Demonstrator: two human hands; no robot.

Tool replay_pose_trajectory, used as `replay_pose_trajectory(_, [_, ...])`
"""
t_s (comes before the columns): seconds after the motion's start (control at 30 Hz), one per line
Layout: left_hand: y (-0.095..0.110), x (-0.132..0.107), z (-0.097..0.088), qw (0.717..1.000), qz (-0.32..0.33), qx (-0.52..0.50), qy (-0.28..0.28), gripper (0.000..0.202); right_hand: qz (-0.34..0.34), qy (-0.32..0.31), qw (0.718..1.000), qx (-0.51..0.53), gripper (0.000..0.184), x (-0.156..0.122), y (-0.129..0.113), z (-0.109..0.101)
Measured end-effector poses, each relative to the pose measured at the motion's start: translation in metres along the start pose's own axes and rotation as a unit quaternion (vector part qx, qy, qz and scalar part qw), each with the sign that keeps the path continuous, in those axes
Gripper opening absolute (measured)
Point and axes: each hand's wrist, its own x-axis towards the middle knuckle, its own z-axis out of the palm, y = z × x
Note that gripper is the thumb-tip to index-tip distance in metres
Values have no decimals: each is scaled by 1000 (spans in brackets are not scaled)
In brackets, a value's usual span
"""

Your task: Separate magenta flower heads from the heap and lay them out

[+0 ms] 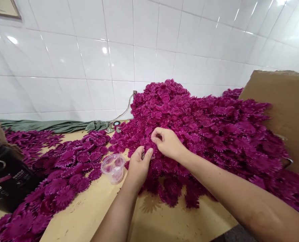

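In the middle of the head view my left hand [139, 166] pinches a magenta artificial flower [151, 148] between thumb and fingers. My right hand [167, 143] is just above it to the right, with thumb and fingertips pressed together in a pinch. Whatever those fingertips hold is too small to make out. Behind both hands rises a large heap of the same magenta flowers [204, 131]. A clear plastic cup [114, 168] with a little pale content stands left of my left wrist.
Flat magenta flower pieces [61, 188] spread along the left on a tan paper surface [89, 208]. A black box [8, 178] stands at far left, a cardboard sheet [285, 117] at right. Green cloth [51, 125] lies along the tiled wall [89, 60]; a thin cable [125, 111] runs near the heap.
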Motion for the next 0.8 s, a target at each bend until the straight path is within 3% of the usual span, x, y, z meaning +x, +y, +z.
replay_pose_trajectory(0.1, [3,0,1,1000,5,8,9,29,96,109,988,-53,16,26,20,-14])
replay_pose_trajectory(0.2, [4,1,1,999,-35,-32,6,25,141,107,980,-86,23,42,37,-26])
replay_pose_trajectory(0.27, [3,3,0,996,-56,-71,6,28,83,105,984,-121,30,38,36,-27])
replay_pose_trajectory(0.37, [0,3,-3,993,-65,-92,20,28,-64,93,985,-129,28,14,18,-21])
replay_pose_trajectory(0.43, [-2,2,-5,996,-58,-70,23,26,-120,54,986,-99,19,-4,3,-15])
replay_pose_trajectory(0.5, [-3,2,-7,998,-38,-43,17,28,-111,0,992,-64,11,-16,-8,-11])
replay_pose_trajectory(0.63, [-2,2,-8,999,-23,-29,7,34,-20,-134,989,55,7,-19,-15,-7])
replay_pose_trajectory(0.73, [2,0,-6,998,-25,-54,-6,36,68,-229,949,206,3,-14,-14,-7])
replay_pose_trajectory(0.8, [5,-1,-5,998,-16,-61,-16,37,112,-225,926,281,8,-11,-12,-8])
